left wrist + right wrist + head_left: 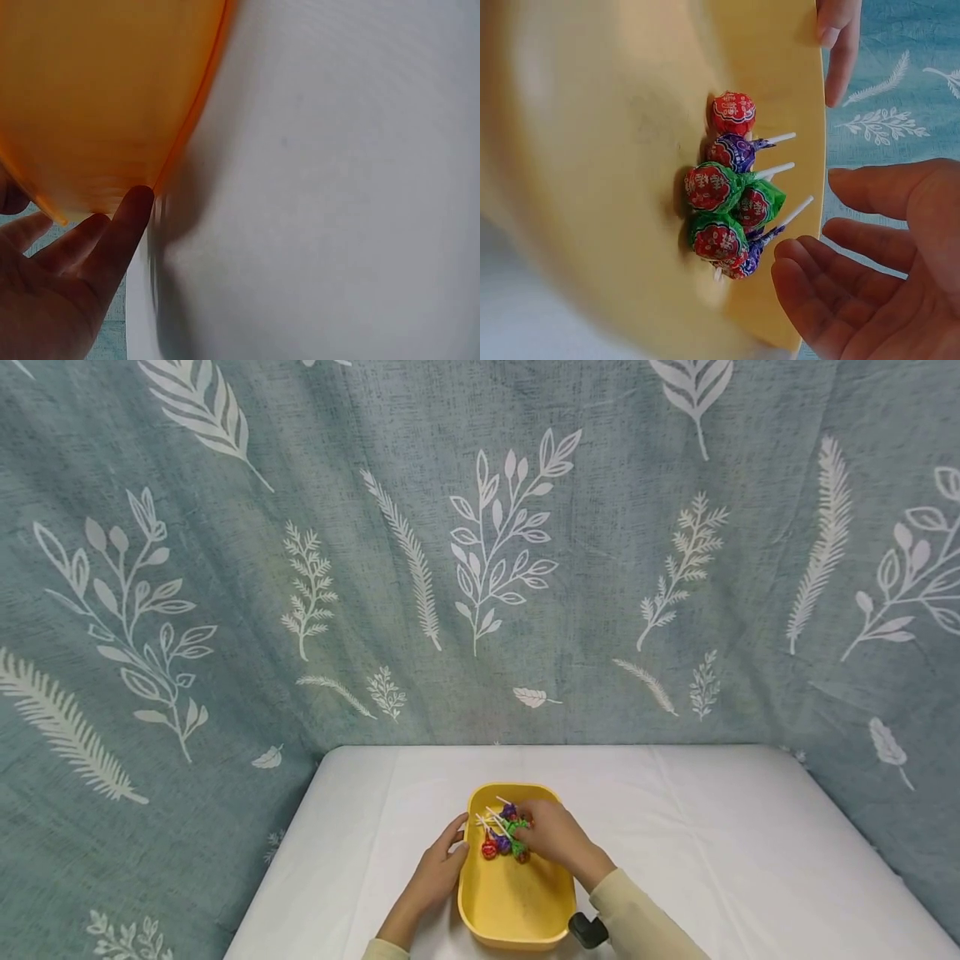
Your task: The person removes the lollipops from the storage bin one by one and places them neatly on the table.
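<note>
A yellow plastic tub (517, 906) holds several wrapped lollipops in a pile toward its far end. Among them are a red lollipop (734, 112), a purple lollipop (732, 153) and green lollipops (709, 187), with white sticks poking out. My left hand (438, 870) touches the tub's left side, its fingers fairly straight along the outer wall in the left wrist view. Reaching in from the right, my right hand (557, 837) is over the pile. In the right wrist view its thumb and fingers are apart and loosely bent beside the sticks, with nothing between them.
The tub stands on a table with a white cover (675, 827). Behind and at both sides hangs a blue-green curtain (585, 677) with white leaf prints. A black band (587, 931) shows at the right wrist.
</note>
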A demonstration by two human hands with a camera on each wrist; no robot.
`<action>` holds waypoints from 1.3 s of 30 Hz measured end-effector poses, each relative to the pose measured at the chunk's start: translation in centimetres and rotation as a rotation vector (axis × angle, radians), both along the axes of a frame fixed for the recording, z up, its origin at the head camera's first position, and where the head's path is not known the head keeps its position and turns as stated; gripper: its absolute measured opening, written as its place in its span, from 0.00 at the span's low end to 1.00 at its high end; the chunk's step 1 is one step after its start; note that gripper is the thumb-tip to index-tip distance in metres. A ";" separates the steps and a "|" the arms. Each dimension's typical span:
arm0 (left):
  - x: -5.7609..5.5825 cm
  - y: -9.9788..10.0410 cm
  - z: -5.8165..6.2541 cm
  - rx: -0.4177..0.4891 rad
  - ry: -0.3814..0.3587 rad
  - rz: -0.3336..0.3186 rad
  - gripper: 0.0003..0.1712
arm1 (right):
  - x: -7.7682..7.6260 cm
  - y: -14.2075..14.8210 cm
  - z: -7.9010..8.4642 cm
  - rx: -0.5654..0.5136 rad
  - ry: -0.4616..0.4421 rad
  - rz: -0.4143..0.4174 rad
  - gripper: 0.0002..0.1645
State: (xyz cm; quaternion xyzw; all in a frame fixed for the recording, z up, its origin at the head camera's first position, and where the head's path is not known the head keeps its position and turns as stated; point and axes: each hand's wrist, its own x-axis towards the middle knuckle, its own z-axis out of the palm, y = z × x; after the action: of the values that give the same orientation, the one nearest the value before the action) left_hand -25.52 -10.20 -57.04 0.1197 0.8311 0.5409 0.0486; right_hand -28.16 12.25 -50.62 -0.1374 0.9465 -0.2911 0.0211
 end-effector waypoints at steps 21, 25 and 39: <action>-0.2 -0.3 -0.7 0.019 0.002 -0.006 0.30 | -1.7 -1.3 0.6 0.044 -0.049 0.033 0.07; -0.1 -0.4 -0.5 0.026 0.006 -0.005 0.30 | -2.1 -1.6 0.1 0.104 -0.012 0.043 0.09; -0.2 -0.4 -0.7 0.042 0.003 -0.005 0.30 | -2.5 -2.2 -1.3 0.130 -0.012 0.015 0.20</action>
State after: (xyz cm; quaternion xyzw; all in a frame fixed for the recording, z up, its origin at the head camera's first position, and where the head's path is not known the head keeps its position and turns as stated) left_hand -25.70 -10.56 -57.72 0.1238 0.8194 0.5578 0.0461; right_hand -30.69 10.04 -51.91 -0.1410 0.9623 -0.2296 0.0377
